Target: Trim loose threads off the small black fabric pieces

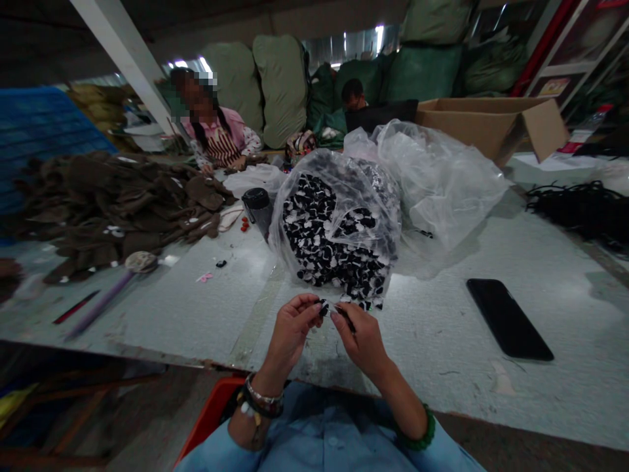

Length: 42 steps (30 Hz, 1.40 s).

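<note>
My left hand is closed, its thumb and fingers pinching a small black-and-white fabric piece just above the table's near edge. Close beside it, my right hand is closed too, fingertips almost meeting the piece. Something slim and dark shows within the right fingers, too covered to name. Right behind both hands lies an open clear plastic bag on its side, full of many similar black-and-white pieces, some spilling out at its mouth.
A black phone lies at right. To the left are brown fabric pieces, a purple-handled stick and a red pen. Behind stand a dark bottle, a clear bag and a cardboard box. Two people sit across.
</note>
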{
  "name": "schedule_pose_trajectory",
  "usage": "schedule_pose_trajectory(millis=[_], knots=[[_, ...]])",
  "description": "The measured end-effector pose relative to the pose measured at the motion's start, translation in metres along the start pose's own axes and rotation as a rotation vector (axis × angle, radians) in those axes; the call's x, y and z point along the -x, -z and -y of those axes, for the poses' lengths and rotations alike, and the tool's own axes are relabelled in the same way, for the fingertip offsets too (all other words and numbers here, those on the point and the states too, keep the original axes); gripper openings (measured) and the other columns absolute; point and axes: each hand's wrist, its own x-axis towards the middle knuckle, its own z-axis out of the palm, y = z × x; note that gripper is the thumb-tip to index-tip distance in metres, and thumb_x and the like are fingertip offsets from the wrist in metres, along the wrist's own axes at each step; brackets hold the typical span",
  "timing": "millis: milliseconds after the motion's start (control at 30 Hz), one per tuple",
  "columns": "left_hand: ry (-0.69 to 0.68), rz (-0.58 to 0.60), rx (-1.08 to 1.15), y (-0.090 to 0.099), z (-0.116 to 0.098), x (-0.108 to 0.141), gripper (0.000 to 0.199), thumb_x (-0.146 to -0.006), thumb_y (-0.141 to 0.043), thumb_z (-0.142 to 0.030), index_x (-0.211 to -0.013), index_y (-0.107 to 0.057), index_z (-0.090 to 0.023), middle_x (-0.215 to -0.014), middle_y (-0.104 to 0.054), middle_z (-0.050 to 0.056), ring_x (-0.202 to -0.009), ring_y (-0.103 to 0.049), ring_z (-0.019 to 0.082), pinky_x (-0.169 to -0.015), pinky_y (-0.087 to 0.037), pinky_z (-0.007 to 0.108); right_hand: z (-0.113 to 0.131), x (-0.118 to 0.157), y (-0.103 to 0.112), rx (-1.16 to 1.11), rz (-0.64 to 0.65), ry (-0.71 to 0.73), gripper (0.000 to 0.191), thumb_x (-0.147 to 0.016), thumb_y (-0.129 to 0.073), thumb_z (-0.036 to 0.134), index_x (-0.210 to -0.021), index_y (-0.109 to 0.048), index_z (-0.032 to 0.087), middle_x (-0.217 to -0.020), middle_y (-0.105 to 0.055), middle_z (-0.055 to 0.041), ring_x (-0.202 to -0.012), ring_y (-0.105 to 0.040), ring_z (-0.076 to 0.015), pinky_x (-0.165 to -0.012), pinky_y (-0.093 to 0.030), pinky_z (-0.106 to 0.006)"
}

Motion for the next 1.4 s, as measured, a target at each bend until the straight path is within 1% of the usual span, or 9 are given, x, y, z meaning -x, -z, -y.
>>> schedule_pose_trajectory(millis=[233,533,667,733,800,1000,1100,1267,1400], knots=[[-0.03,0.0,0.0,-0.002,0.004,0.002,0.016,-0.061,-0.06,-0.015,-0.077,-0.056,-0.013,-0.06,-0.056,-0.002,-0.051,-0.05,0.007,-0.049,-0.037,0.02,-0.005,0.0,-0.003,0.135,-0.048,0.088,0.023,-0.082,-0.039,0.027,-0.093,-0.053,0.013,-0.079,-0.059,-0.0095,-0.075,-0.054,-0.0171,-0.068,-0.041,-0.028],[-0.044,0.0,-0.032,-0.005,0.001,0.004,0.016,-0.061,-0.061,-0.016,-0.076,-0.055,-0.014,-0.062,-0.058,-0.001,-0.052,-0.05,0.008,-0.05,-0.038,0.021,-0.003,-0.002,0.0,0.066,-0.037,0.077,0.022,-0.082,-0.038,0.025,-0.086,-0.056,0.014,-0.073,-0.059,-0.0084,-0.07,-0.054,-0.0159,-0.066,-0.04,-0.027],[-0.041,-0.001,-0.021,-0.006,0.0,0.005,0.016,-0.061,-0.062,-0.016,-0.075,-0.055,-0.013,-0.063,-0.058,-0.001,-0.052,-0.051,0.008,-0.049,-0.039,0.02,-0.002,-0.004,-0.003,-0.207,-0.036,-0.157,0.028,-0.083,-0.033,0.031,-0.077,-0.056,0.015,-0.06,-0.053,-0.0023,-0.053,-0.048,-0.0105,-0.052,-0.039,-0.022],[-0.018,0.004,0.013,-0.005,0.001,0.006,0.018,-0.062,-0.061,-0.017,-0.078,-0.055,-0.013,-0.064,-0.059,0.0,-0.052,-0.052,0.009,-0.049,-0.04,0.021,-0.003,-0.004,-0.005,-0.422,-0.021,-0.321,0.032,-0.084,-0.029,0.035,-0.078,-0.054,0.015,-0.054,-0.048,0.0007,-0.043,-0.04,-0.0074,-0.039,-0.032,-0.018],[0.026,0.024,0.069,-0.003,0.001,0.005,0.021,-0.063,-0.061,-0.017,-0.082,-0.054,-0.014,-0.066,-0.061,0.001,-0.053,-0.054,0.009,-0.052,-0.042,0.021,-0.003,-0.004,-0.005,-0.542,0.001,-0.392,0.032,-0.083,-0.031,0.038,-0.079,-0.053,0.014,-0.054,-0.047,0.0017,-0.04,-0.035,-0.006,-0.034,-0.026,-0.017],[0.166,0.073,0.197,0.0,-0.001,0.005,0.022,-0.065,-0.059,-0.015,-0.086,-0.055,-0.014,-0.072,-0.064,0.004,-0.061,-0.058,0.009,-0.06,-0.045,0.02,0.001,-0.002,0.001,-0.446,-0.017,-0.295,0.022,-0.077,-0.044,0.035,-0.083,-0.053,0.016,-0.057,-0.047,0.0024,-0.046,-0.039,-0.0067,-0.041,-0.031,-0.018],[0.192,0.071,0.221,0.001,0.0,0.005,0.021,-0.063,-0.06,-0.014,-0.084,-0.057,-0.015,-0.073,-0.063,0.002,-0.061,-0.057,0.008,-0.061,-0.045,0.02,0.002,-0.003,0.0,-0.332,-0.001,-0.21,0.027,-0.07,-0.055,0.033,-0.092,-0.051,0.017,-0.059,-0.049,0.0029,-0.048,-0.043,-0.0081,-0.046,-0.035,-0.019],[0.182,0.02,0.269,-0.001,0.007,0.005,0.023,-0.06,-0.062,-0.013,-0.082,-0.057,-0.017,-0.074,-0.062,-0.001,-0.063,-0.057,0.007,-0.061,-0.044,0.018,0.002,-0.004,-0.003,-0.081,-0.024,0.029,0.011,-0.075,-0.046,0.023,-0.076,-0.055,0.018,-0.069,-0.057,-0.0036,-0.062,-0.052,-0.0134,-0.059,-0.039,-0.024],[0.171,0.024,0.29,-0.002,0.006,0.005,0.027,-0.059,-0.061,-0.008,-0.085,-0.057,-0.016,-0.076,-0.062,0.0,-0.065,-0.057,0.008,-0.064,-0.044,0.019,0.005,-0.005,-0.001,-0.099,0.026,0.016,0.01,-0.075,-0.044,0.021,-0.073,-0.054,0.018,-0.064,-0.055,-0.0018,-0.059,-0.05,-0.0126,-0.056,-0.037,-0.022]])
